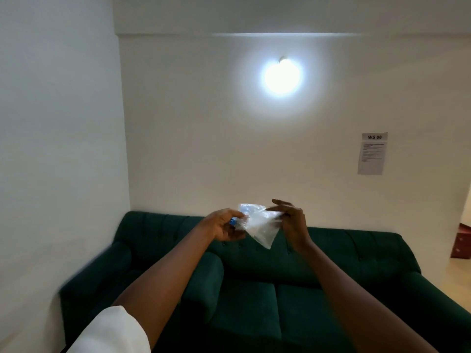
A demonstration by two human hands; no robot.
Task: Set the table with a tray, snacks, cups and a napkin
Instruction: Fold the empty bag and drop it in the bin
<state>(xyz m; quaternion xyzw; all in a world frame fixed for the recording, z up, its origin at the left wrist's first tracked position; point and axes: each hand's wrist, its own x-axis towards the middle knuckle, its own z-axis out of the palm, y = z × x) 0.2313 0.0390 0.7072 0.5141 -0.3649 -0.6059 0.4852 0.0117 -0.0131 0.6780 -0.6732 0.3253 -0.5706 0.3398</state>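
Both my hands are raised in front of me above a green sofa. Between them hangs a clear plastic bag [258, 225], crumpled, with its point hanging down. My left hand [224, 226] pinches the bag's left edge, and something small and blue shows at its fingertips. My right hand [290, 220] grips the bag's upper right corner with the other fingers spread. What the bag holds is too blurred to tell. No table, tray, cups or napkin are in view.
A dark green two-seat sofa [331, 263] fills the lower half, against a white wall. A wall lamp [281, 76] glows above. A printed sheet marked WS 08 [372, 154] is taped at right. A reddish box [461, 242] stands at the far right on pale floor.
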